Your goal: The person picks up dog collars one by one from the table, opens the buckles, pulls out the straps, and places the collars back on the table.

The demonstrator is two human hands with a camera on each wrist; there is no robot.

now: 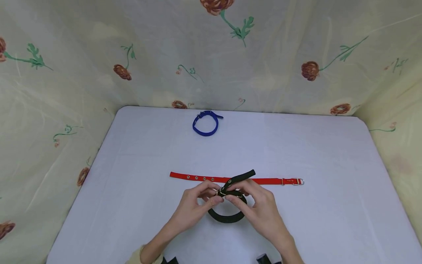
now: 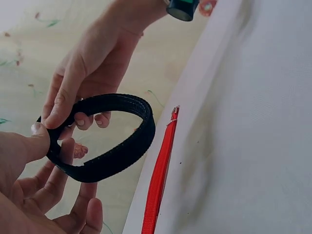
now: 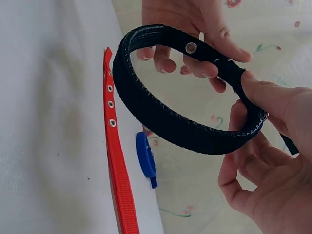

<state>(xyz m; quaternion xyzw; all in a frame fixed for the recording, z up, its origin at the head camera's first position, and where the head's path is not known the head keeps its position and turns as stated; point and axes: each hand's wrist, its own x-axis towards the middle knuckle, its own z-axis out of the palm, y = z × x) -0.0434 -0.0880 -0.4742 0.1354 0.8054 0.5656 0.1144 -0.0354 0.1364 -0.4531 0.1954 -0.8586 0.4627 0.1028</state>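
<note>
A black pet collar, bent round into a loop, is held up between both hands over the near part of the table. My left hand pinches it by the metal buckle between thumb and fingers. From the other side, my right hand pinches the strap close to the buckle. The collar's free end sticks up and to the right past the fingers. One metal eyelet shows on the black strap in the right wrist view. Fingers partly hide the buckle. Behind the hands a red collar lies stretched out flat.
Near the table's far edge lies a blue collar, closed into a ring. The red collar has several eyelets at its left and metal rings at its right end. White cloth covers the table; flower-patterned curtains hang around it.
</note>
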